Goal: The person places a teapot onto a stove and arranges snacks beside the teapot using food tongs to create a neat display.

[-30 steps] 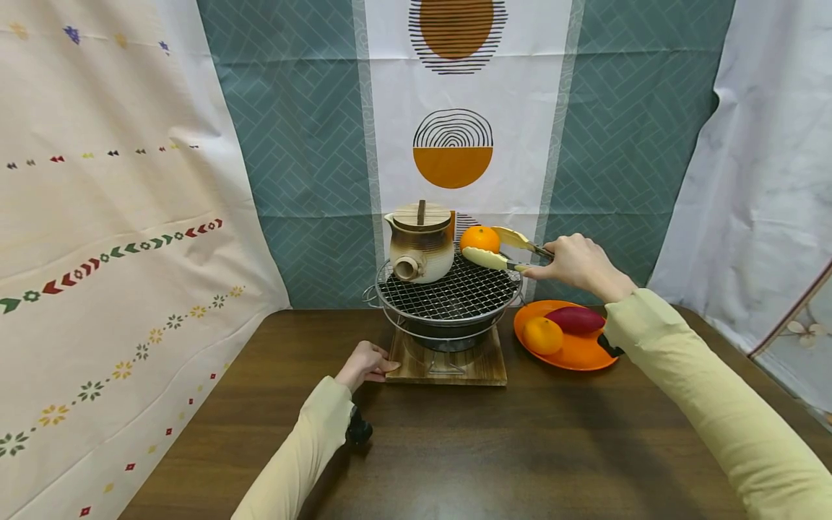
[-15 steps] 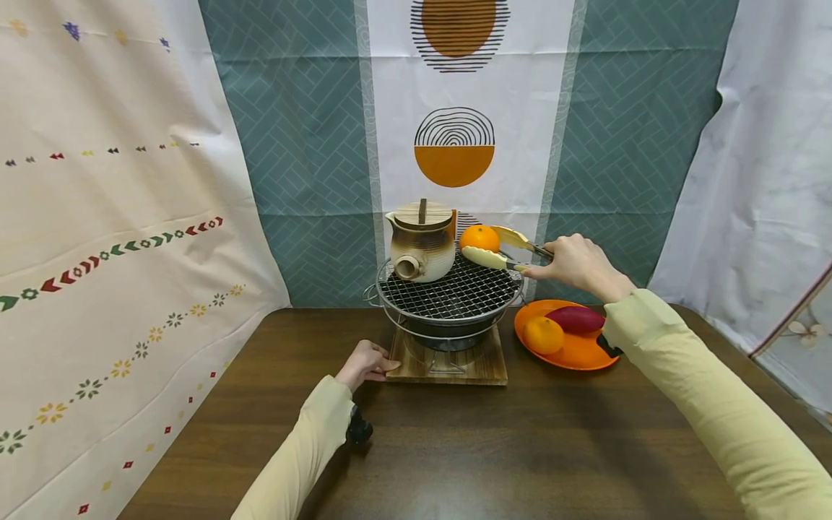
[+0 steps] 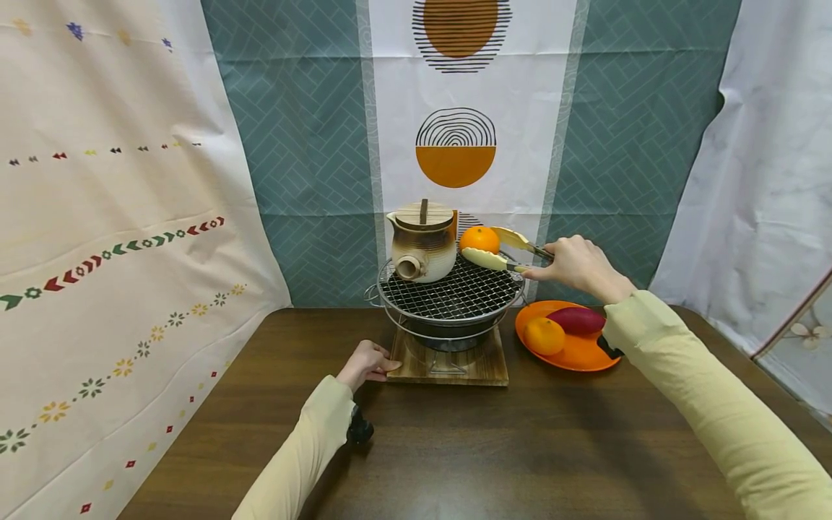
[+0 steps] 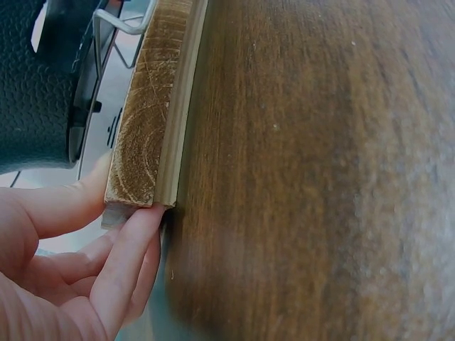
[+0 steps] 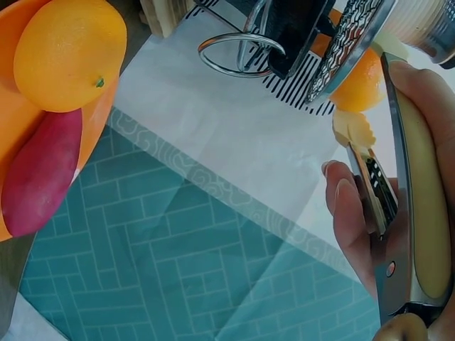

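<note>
My right hand [image 3: 575, 261] grips a pair of tongs [image 3: 484, 258] with cream scalloped tips. Beside those tips an orange [image 3: 479, 239] sits at the back right of the round wire grill [image 3: 455, 292]; whether the tips still press it I cannot tell. In the right wrist view the tongs' metal handle [image 5: 396, 213] lies between thumb and fingers. My left hand [image 3: 367, 362] pinches the front left corner of the wooden board [image 3: 481, 368] under the grill, thumb on top, fingers at its lower edge [image 4: 167, 192]. A clay teapot [image 3: 424, 249] with a wooden lid stands on the grill's left.
An orange plate [image 3: 578, 357] to the right of the grill bears another orange [image 3: 544, 336] and a purple sweet potato-like thing [image 3: 575, 320]. A patterned curtain [image 3: 312, 159] hangs close behind the grill. The brown table [image 3: 520, 448] extends toward me.
Only a slight shift of the whole head view shows. Both hands, the tongs and the orange stay put.
</note>
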Tool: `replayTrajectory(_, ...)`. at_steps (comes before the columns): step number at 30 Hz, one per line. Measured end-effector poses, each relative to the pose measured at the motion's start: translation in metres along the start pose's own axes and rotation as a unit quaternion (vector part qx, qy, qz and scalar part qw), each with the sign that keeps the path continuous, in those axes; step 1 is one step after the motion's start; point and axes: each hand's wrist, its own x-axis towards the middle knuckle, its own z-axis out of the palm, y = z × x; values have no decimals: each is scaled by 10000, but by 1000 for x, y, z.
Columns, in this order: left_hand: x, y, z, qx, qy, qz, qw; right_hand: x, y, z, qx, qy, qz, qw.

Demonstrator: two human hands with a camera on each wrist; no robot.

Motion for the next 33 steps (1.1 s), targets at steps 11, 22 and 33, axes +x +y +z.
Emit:
replayTrajectory(11,1,0,3,11,14,-65,10000,-1,1,0,70,-142,96,9998)
replayTrajectory(22,0,0,3,-15,33,-18,10000,-5,1,-5,24,-236,202,9995)
replayTrajectory(33,1,-2,1,-65,27,3,10000,-13,1,-12,-80,-105,245,9996)
